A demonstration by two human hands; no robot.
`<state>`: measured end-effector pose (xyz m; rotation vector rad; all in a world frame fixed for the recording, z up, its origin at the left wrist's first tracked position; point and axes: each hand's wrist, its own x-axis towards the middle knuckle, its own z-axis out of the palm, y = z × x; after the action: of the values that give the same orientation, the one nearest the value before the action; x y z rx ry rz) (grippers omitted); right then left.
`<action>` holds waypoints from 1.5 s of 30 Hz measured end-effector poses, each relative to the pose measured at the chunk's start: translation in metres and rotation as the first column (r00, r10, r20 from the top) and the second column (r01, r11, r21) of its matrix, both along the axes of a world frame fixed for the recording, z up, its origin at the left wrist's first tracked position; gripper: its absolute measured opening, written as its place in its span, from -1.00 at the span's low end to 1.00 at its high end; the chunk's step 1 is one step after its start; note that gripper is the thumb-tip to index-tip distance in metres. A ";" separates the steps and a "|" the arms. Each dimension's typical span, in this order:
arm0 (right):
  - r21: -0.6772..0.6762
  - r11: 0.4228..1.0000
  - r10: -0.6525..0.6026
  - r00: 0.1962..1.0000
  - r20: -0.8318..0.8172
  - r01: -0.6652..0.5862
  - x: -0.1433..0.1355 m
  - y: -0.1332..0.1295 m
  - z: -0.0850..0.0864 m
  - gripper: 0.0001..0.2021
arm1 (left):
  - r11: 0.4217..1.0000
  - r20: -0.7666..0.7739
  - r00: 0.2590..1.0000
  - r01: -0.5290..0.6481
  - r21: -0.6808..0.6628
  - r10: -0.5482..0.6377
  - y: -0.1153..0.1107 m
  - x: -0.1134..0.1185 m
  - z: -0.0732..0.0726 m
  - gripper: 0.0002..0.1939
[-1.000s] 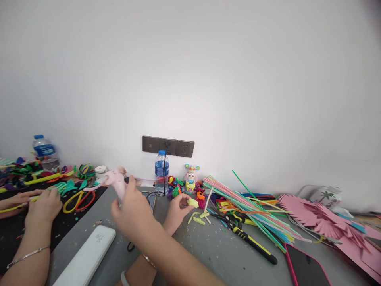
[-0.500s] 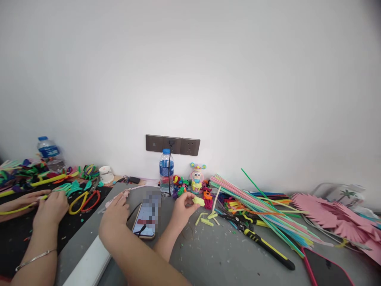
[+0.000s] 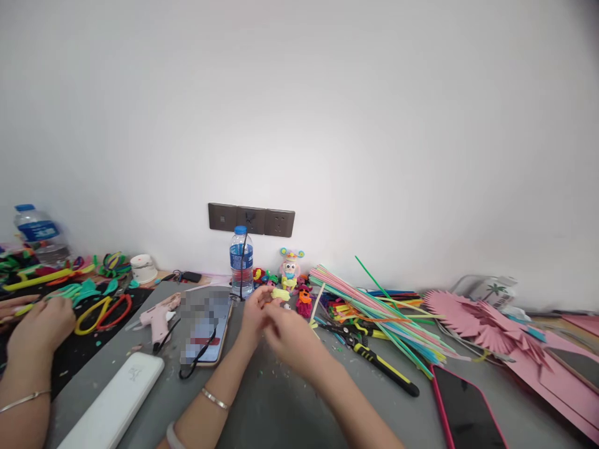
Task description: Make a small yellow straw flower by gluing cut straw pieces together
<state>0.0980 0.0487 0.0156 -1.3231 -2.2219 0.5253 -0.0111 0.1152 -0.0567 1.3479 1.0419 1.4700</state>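
Yellow piece (image 3: 280, 294) is at the fingertips of the left hand (image 3: 254, 315), above the desk (image 3: 281, 405), near the figurine (image 3: 291, 272). Left fingers curl nearly closed on it, apparently to steady it. Right hand (image 3: 289, 333) bent in close, fingertips hidden; cannot tell its grip. Pink glue gun (image 3: 158, 319) lies beside the phone (image 3: 219, 324), probably parked to free both hands.

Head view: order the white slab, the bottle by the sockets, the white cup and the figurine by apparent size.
1. White slab
2. Bottle
3. White cup and figurine: too alike to rank
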 end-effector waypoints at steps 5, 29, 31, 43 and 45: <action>-0.071 0.984 -0.162 0.986 0.033 0.164 0.072 0.024 -0.038 -0.85 | 0.998 0.058 0.997 0.056 0.006 -0.056 0.001 0.013 -0.004 -0.68; -0.370 0.928 -0.247 0.803 -0.542 0.036 0.099 0.035 -0.058 -0.84 | 0.990 0.057 0.996 0.070 -0.121 -0.064 -0.011 0.013 0.003 -0.63; -0.412 0.911 -0.284 0.677 -0.679 -0.030 0.104 0.038 -0.056 -0.74 | 0.987 0.041 0.997 0.072 -0.143 -0.067 -0.012 0.012 0.004 -0.62; -0.343 0.939 -0.161 0.867 -0.472 -0.013 0.109 0.036 -0.055 -0.68 | 0.984 0.047 0.996 0.082 -0.161 -0.075 -0.013 0.011 0.004 -0.63; -0.142 0.979 -0.187 0.911 -0.368 0.144 0.109 0.038 -0.058 -0.77 | 0.984 0.041 0.996 0.080 -0.159 -0.074 -0.012 0.011 0.004 -0.64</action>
<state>0.2073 0.0869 -0.0426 -1.3213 -1.7687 0.7798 0.0001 0.1030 -0.0524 1.2302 1.0512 1.3186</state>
